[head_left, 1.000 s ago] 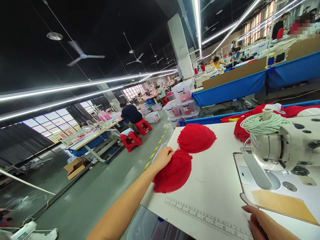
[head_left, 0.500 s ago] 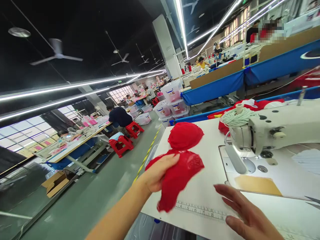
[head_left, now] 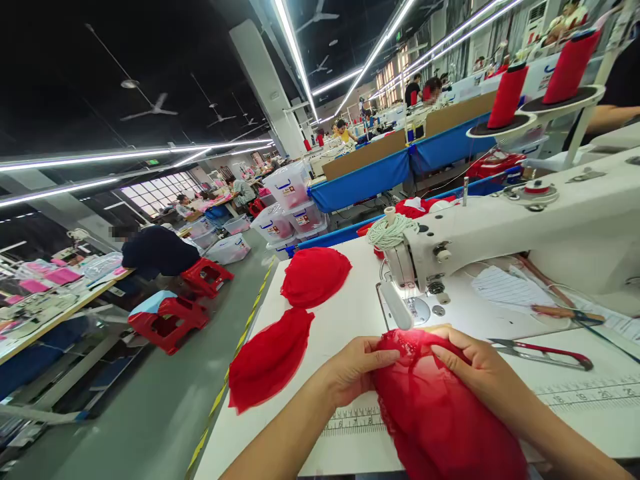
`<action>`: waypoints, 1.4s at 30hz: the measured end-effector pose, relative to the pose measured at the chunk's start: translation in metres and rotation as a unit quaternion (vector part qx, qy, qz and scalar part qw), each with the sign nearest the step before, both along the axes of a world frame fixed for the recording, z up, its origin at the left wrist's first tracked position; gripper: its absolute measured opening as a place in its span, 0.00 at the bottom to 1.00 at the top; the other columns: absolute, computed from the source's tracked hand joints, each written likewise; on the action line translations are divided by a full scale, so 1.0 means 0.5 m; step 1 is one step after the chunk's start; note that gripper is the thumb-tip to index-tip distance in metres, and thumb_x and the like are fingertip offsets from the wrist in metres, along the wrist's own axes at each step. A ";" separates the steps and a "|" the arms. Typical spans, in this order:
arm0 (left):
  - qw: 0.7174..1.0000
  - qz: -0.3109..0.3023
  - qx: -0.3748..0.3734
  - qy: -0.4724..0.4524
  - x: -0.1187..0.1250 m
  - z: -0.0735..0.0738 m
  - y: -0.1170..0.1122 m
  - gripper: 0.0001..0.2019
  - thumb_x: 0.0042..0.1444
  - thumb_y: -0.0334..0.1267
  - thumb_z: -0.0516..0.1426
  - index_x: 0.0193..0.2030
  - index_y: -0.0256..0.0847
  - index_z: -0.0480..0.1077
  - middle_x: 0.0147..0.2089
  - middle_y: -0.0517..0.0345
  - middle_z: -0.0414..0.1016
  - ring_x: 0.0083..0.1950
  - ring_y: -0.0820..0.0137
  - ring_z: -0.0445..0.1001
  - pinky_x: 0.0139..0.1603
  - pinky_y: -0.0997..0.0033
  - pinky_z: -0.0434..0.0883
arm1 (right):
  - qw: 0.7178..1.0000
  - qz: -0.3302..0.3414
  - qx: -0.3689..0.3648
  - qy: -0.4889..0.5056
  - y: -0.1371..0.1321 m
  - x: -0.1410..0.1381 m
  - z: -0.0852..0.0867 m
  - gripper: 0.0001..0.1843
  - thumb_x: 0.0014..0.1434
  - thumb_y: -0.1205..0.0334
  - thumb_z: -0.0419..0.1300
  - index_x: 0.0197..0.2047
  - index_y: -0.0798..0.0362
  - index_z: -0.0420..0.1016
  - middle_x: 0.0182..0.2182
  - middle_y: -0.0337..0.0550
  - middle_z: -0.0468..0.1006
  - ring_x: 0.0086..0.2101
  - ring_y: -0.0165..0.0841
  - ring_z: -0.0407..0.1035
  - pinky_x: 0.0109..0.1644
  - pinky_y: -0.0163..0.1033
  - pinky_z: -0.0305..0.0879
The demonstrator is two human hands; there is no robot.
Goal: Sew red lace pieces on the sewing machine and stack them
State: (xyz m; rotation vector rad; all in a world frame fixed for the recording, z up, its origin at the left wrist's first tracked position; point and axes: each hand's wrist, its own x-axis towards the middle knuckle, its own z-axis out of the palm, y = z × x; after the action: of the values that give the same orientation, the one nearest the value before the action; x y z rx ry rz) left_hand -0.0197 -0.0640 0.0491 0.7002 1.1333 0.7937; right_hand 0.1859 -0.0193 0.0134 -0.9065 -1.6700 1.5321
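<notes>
A piece of sheer red lace fabric [head_left: 440, 407] hangs between my two hands at the front of the sewing machine table. My left hand [head_left: 357, 370] pinches its upper left edge between thumb and fingers. On the other side my right hand [head_left: 475, 367] grips the upper right edge, thumb on top. Just beyond the cloth is the sewing machine [head_left: 415, 257], its needle area lit. Two more red fabric pieces lie to the left on the white tabletop: a rounded one [head_left: 316, 275] and, nearer me, a pointed one [head_left: 270, 360].
Thread snips [head_left: 543, 353] with red handles lie right of my right hand. A printed ruler [head_left: 585, 393] runs along the table's front. Red thread cones [head_left: 507, 97] stand behind the machine. Plastic bins [head_left: 287, 187] are stacked beyond the table, and red stools [head_left: 167, 320] stand across the aisle.
My left hand has moved right with red fabric, and my right hand has closed on it too. A pointed red piece now lies flat at the left. The view has swung right.
</notes>
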 end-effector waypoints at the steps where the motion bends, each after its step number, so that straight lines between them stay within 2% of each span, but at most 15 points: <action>1: 1.000 -0.004 -0.002 0.010 0.005 -0.007 0.014 0.22 0.38 0.45 0.70 0.40 0.36 0.76 0.36 0.51 0.78 0.34 0.69 0.73 0.36 0.73 0.66 | 0.998 -0.014 0.048 -0.031 0.010 0.002 0.000 0.18 0.58 0.45 0.55 0.37 0.50 0.76 0.32 0.42 0.79 0.36 0.41 0.72 0.43 0.42 0.69; 6: 0.998 -0.001 0.054 0.023 0.033 -0.018 0.059 0.20 0.38 0.47 0.69 0.35 0.35 0.76 0.31 0.56 0.76 0.33 0.71 0.71 0.38 0.73 0.63 | 0.987 -0.055 0.117 -0.097 0.027 -0.003 -0.009 0.16 0.61 0.50 0.49 0.31 0.50 0.72 0.26 0.38 0.77 0.29 0.36 0.70 0.33 0.36 0.66; 12: 0.996 0.010 0.081 0.037 0.039 -0.015 0.067 0.16 0.40 0.46 0.68 0.27 0.36 0.72 0.26 0.62 0.72 0.29 0.75 0.66 0.33 0.76 0.59 | 0.981 -0.065 0.144 -0.116 0.023 -0.002 -0.018 0.16 0.63 0.52 0.47 0.32 0.49 0.70 0.27 0.37 0.77 0.29 0.34 0.70 0.33 0.35 0.65; 16: 0.998 -0.027 0.039 0.038 0.017 -0.010 0.064 0.15 0.38 0.42 0.70 0.28 0.35 0.74 0.26 0.63 0.72 0.28 0.75 0.67 0.31 0.76 0.59 | 0.979 -0.043 0.168 -0.110 0.022 -0.004 -0.024 0.17 0.63 0.52 0.48 0.32 0.49 0.73 0.28 0.38 0.78 0.30 0.35 0.71 0.36 0.36 0.67; 20: 0.996 -0.078 -0.041 0.020 0.004 -0.004 0.049 0.15 0.35 0.38 0.72 0.26 0.31 0.75 0.26 0.55 0.75 0.26 0.73 0.70 0.29 0.74 0.62 | 0.975 -0.052 0.186 -0.108 0.027 -0.004 -0.035 0.17 0.61 0.50 0.50 0.32 0.48 0.75 0.30 0.40 0.79 0.32 0.36 0.72 0.37 0.37 0.69; 23: 0.999 -0.011 -0.049 -0.021 0.016 -0.012 0.028 0.17 0.38 0.44 0.70 0.31 0.33 0.76 0.29 0.55 0.76 0.29 0.73 0.73 0.35 0.74 0.67 | 0.964 -0.142 0.194 -0.111 0.011 0.007 -0.028 0.16 0.61 0.51 0.49 0.39 0.48 0.74 0.39 0.45 0.79 0.37 0.40 0.73 0.42 0.43 0.69; 25: 0.996 0.070 -0.021 -0.042 0.033 -0.023 0.015 0.16 0.43 0.47 0.68 0.32 0.38 0.75 0.29 0.60 0.75 0.29 0.76 0.72 0.37 0.77 0.67 | 0.964 -0.185 0.166 -0.091 -0.022 0.015 -0.014 0.14 0.60 0.50 0.51 0.41 0.47 0.73 0.37 0.44 0.79 0.34 0.39 0.74 0.37 0.42 0.70; 27: 0.986 0.148 0.012 -0.076 0.053 -0.034 0.005 0.15 0.44 0.46 0.68 0.33 0.39 0.74 0.29 0.62 0.75 0.30 0.77 0.72 0.37 0.78 0.67 | 0.987 -0.142 0.067 -0.037 -0.066 0.018 -0.003 0.14 0.61 0.48 0.52 0.44 0.46 0.70 0.23 0.37 0.75 0.21 0.33 0.70 0.26 0.37 0.68; 29: 0.970 0.209 0.032 -0.121 0.075 -0.042 -0.002 0.15 0.42 0.44 0.69 0.34 0.38 0.74 0.30 0.60 0.76 0.30 0.75 0.72 0.37 0.75 0.68 | 0.996 -0.088 0.002 -0.005 -0.103 0.014 -0.008 0.14 0.62 0.47 0.51 0.44 0.46 0.68 0.22 0.36 0.75 0.18 0.31 0.69 0.24 0.36 0.69; 30: 0.962 0.231 0.037 -0.142 0.086 -0.044 -0.005 0.16 0.42 0.43 0.69 0.35 0.38 0.74 0.30 0.59 0.76 0.30 0.73 0.72 0.37 0.74 0.69 | 0.997 -0.074 0.015 -0.013 -0.114 0.010 -0.018 0.14 0.61 0.48 0.53 0.44 0.46 0.68 0.26 0.39 0.78 0.21 0.33 0.72 0.26 0.36 0.71; 32: 0.953 0.249 0.048 -0.164 0.104 -0.044 -0.010 0.16 0.43 0.41 0.69 0.37 0.37 0.75 0.32 0.57 0.77 0.31 0.72 0.73 0.37 0.73 0.69 | 0.985 -0.111 0.110 -0.079 -0.119 0.004 -0.049 0.16 0.58 0.49 0.57 0.45 0.48 0.69 0.37 0.47 0.80 0.33 0.39 0.77 0.34 0.40 0.75; 34: 0.957 0.234 0.062 -0.161 0.113 -0.041 -0.011 0.15 0.45 0.41 0.68 0.39 0.37 0.75 0.32 0.56 0.77 0.32 0.71 0.74 0.37 0.73 0.69 | 0.941 -0.161 0.242 -0.173 -0.106 0.005 -0.082 0.19 0.56 0.50 0.59 0.48 0.51 0.69 0.43 0.52 0.79 0.41 0.45 0.76 0.40 0.44 0.75; 36: 0.968 0.203 0.078 -0.125 0.109 -0.039 -0.010 0.14 0.46 0.41 0.68 0.36 0.35 0.75 0.31 0.56 0.77 0.31 0.72 0.73 0.35 0.75 0.68 | 0.896 -0.163 0.341 -0.233 -0.086 0.013 -0.100 0.17 0.59 0.53 0.56 0.50 0.51 0.68 0.45 0.51 0.78 0.42 0.44 0.76 0.39 0.44 0.75; 39: 0.973 0.211 0.084 -0.048 0.077 -0.039 -0.006 0.12 0.46 0.41 0.68 0.31 0.35 0.75 0.27 0.59 0.75 0.28 0.75 0.70 0.31 0.78 0.67 | 0.874 -0.140 0.398 -0.242 -0.064 0.038 -0.097 0.13 0.63 0.59 0.52 0.51 0.47 0.66 0.45 0.46 0.78 0.42 0.38 0.76 0.39 0.38 0.75; 42: 0.961 0.267 0.063 -0.035 0.035 -0.040 -0.007 0.11 0.48 0.41 0.67 0.33 0.36 0.75 0.30 0.58 0.77 0.30 0.75 0.72 0.32 0.79 0.68 | 0.866 -0.192 0.393 -0.241 -0.058 0.074 -0.087 0.11 0.64 0.56 0.49 0.48 0.46 0.66 0.42 0.46 0.78 0.40 0.37 0.76 0.35 0.38 0.73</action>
State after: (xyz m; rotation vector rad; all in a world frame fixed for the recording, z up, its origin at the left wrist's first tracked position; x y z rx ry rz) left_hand -0.0022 -0.0674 0.0289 0.4661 1.2305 1.3464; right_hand 0.2227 -0.0482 -0.0301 -1.0991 -2.0411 0.2746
